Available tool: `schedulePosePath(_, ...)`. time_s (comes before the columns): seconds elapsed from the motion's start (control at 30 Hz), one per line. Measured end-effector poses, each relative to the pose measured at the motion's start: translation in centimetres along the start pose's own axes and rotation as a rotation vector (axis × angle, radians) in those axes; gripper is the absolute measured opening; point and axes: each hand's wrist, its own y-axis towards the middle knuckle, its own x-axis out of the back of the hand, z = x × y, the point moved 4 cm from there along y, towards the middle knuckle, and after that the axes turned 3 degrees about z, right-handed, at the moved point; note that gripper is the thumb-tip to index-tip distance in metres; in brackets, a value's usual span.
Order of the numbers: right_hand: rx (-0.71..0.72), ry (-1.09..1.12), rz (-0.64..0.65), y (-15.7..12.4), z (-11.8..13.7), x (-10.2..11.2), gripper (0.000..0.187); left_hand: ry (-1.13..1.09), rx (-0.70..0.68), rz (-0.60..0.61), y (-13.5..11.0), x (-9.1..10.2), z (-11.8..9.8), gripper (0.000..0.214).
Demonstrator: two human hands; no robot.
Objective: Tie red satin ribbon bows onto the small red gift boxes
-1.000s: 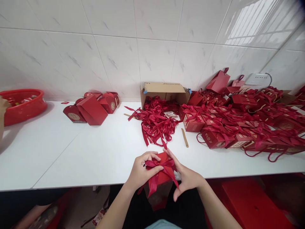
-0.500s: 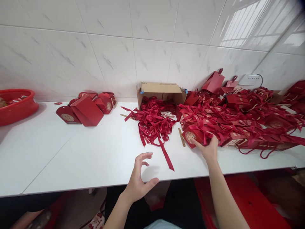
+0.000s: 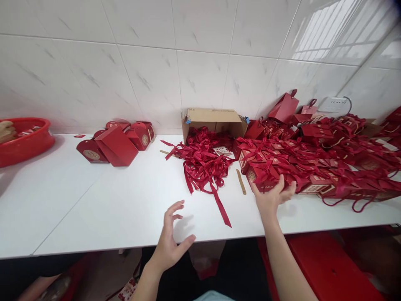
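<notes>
My right hand [image 3: 272,195], fingers spread, is at the front of a red gift box [image 3: 263,177] with a round gold emblem and a ribbon bow. That box stands at the left front corner of packed rows of similar boxes [image 3: 291,159]; whether my fingertips touch it I cannot tell. Over the table's front edge hovers my left hand [image 3: 173,236], fingers curved and apart, holding nothing. Beyond it a heap of loose red ribbons [image 3: 206,167] spills from an open cardboard box [image 3: 216,115]. A flat tan strip [image 3: 241,182] lies between the ribbons and the gift boxes.
To the left, several untied red boxes [image 3: 117,146] lie in a cluster. A red plastic basin [image 3: 28,144] stands at the far left, a co-worker's hand [image 3: 6,131] over it. A white power strip [image 3: 333,104] rests by the tiled wall. Below the table is a red stool [image 3: 332,267].
The red gift box has shifted back against its row. My right hand has opened and drawn off it; my left hand has moved left. A co-worker's hand now shows at the basin.
</notes>
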Motion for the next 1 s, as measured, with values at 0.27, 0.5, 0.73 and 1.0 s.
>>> schedulePosePath(0.27,0.123,0.267,0.216,-6.6,0.0,2.2,0.063,0.276,0.381,-0.656,5.7,15.1,8.6,0.079)
schedulePosePath(0.5,0.193,0.327,0.387,-8.8,0.3,0.9,0.019,0.503,0.615,-0.831,13.7,22.4,12.5,0.088)
schedulePosePath(0.73,0.276,0.297,0.364,-9.0,0.2,0.6,0.01,0.474,0.653,-0.906,16.3,24.9,12.7,0.072)
schedulePosePath(1.0,0.221,0.33,0.367,-9.0,0.0,0.3,0.011,0.541,0.561,-0.846,14.5,24.1,11.5,0.035)
